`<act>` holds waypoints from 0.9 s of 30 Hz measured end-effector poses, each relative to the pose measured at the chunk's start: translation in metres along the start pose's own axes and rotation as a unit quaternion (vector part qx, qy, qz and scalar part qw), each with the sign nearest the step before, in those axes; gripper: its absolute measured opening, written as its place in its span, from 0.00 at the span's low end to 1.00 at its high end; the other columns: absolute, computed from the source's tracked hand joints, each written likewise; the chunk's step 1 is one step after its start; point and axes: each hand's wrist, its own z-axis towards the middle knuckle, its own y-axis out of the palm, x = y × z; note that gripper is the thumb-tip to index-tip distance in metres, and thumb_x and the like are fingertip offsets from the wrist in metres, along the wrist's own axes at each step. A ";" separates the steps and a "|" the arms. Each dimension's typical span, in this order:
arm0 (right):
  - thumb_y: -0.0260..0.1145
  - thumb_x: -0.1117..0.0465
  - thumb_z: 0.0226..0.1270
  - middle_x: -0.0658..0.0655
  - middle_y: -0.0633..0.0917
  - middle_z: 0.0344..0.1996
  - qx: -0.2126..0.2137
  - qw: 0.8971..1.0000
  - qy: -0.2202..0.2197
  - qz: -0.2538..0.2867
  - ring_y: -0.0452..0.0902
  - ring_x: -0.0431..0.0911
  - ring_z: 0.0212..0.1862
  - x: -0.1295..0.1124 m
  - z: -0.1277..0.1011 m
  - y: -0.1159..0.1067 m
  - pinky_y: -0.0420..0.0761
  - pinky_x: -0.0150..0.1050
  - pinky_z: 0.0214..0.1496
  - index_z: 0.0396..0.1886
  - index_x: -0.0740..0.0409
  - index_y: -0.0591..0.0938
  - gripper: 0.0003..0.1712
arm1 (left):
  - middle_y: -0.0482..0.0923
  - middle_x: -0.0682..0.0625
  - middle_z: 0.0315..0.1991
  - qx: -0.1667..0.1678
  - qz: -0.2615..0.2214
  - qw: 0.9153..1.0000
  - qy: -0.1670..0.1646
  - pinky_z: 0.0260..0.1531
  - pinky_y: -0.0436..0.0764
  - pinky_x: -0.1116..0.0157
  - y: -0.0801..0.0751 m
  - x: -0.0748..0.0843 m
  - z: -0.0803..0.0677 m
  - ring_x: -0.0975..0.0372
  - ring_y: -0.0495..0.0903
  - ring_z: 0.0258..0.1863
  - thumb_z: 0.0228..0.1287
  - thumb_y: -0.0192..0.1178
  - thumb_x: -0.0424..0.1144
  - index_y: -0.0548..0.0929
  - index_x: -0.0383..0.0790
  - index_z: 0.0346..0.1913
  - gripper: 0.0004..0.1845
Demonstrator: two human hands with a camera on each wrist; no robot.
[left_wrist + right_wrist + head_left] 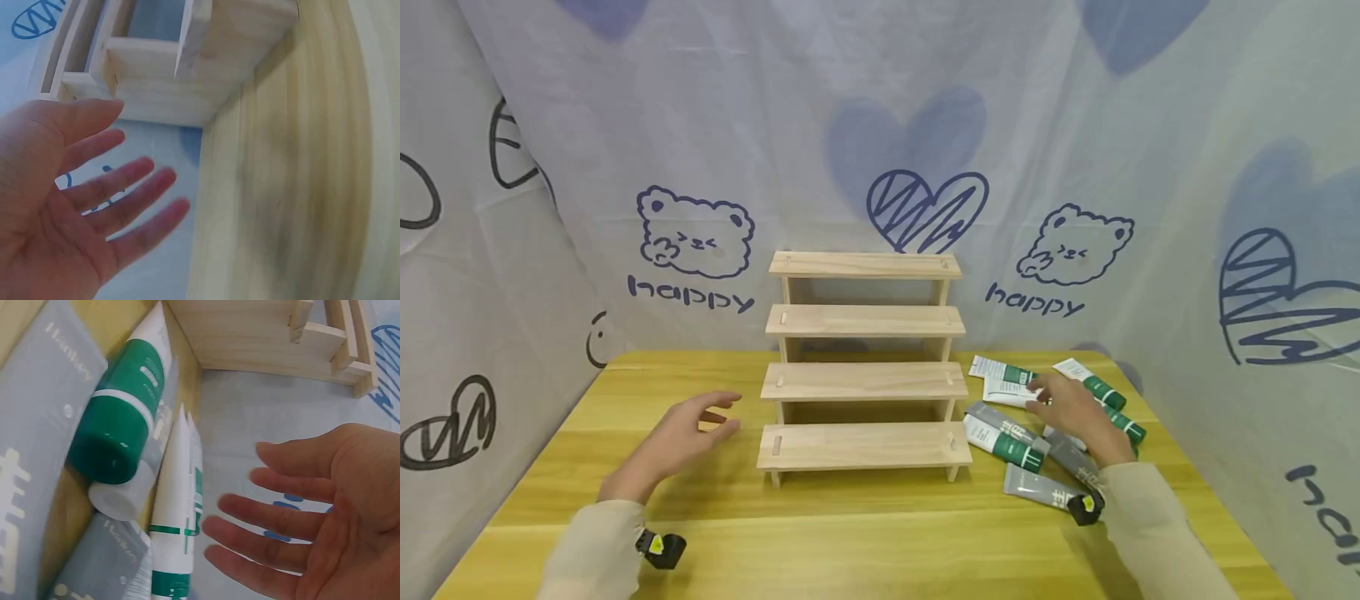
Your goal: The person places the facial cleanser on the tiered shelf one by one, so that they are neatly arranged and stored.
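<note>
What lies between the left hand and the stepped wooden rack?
Only bare yellow wooden tabletop separates the left hand from the stepped wooden rack, seen in the head view.

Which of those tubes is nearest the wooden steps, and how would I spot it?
Start at the wooden stepped shelf on the yellow table, then look just right of its lowest step. There lies a white tube with a dark green end, left of the right hand. The tubes beside it are grey.
</note>
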 end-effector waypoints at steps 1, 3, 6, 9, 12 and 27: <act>0.63 0.58 0.65 0.65 0.84 0.43 -0.009 1.000 0.000 0.011 0.80 0.56 0.44 0.001 0.001 0.001 0.82 0.48 0.41 0.53 0.64 0.79 0.20 | 0.74 0.37 0.59 -0.006 -0.024 1.000 0.003 0.48 0.83 0.52 0.002 0.000 -0.001 0.45 0.79 0.52 0.67 0.57 0.48 0.71 0.40 0.64 0.26; 0.64 0.60 0.64 0.64 0.84 0.41 -0.025 0.999 0.002 0.031 0.80 0.52 0.41 0.004 0.002 0.005 0.82 0.44 0.38 0.49 0.64 0.80 0.17 | 0.75 0.37 0.58 -0.016 -0.064 0.998 0.007 0.44 0.85 0.57 0.006 0.000 -0.002 0.47 0.81 0.51 0.66 0.59 0.45 0.72 0.42 0.64 0.25; 0.65 0.62 0.63 0.63 0.85 0.40 -0.044 0.998 0.009 0.049 0.80 0.50 0.39 0.008 0.005 0.012 0.82 0.43 0.38 0.47 0.64 0.81 0.14 | 0.73 0.36 0.60 -0.034 -0.119 0.992 0.005 0.42 0.86 0.62 0.013 0.001 -0.003 0.46 0.80 0.52 0.66 0.60 0.43 0.72 0.40 0.64 0.25; 0.66 0.63 0.62 0.62 0.85 0.41 -0.051 0.997 0.020 0.052 0.80 0.49 0.41 0.010 0.008 0.018 0.83 0.44 0.40 0.46 0.62 0.82 0.14 | 0.70 0.36 0.62 -0.050 -0.169 0.984 -0.006 0.40 0.86 0.66 0.022 0.003 -0.003 0.46 0.79 0.53 0.64 0.62 0.42 0.72 0.39 0.63 0.26; 0.66 0.63 0.62 0.63 0.84 0.42 -0.057 0.996 0.031 0.054 0.79 0.49 0.41 0.010 0.009 0.022 0.82 0.44 0.41 0.46 0.61 0.82 0.13 | 0.69 0.37 0.64 -0.064 -0.206 0.976 -0.022 0.41 0.86 0.67 0.031 0.003 -0.004 0.47 0.78 0.54 0.63 0.63 0.42 0.72 0.39 0.63 0.26; 0.71 0.63 0.57 0.61 0.86 0.37 -0.051 0.998 0.011 0.034 0.81 0.50 0.40 0.013 0.013 0.035 0.82 0.45 0.41 0.39 0.61 0.84 0.11 | 0.65 0.33 0.63 -0.083 -0.302 0.949 -0.045 0.40 0.87 0.57 0.048 0.008 -0.008 0.55 0.83 0.42 0.61 0.64 0.35 0.69 0.34 0.64 0.29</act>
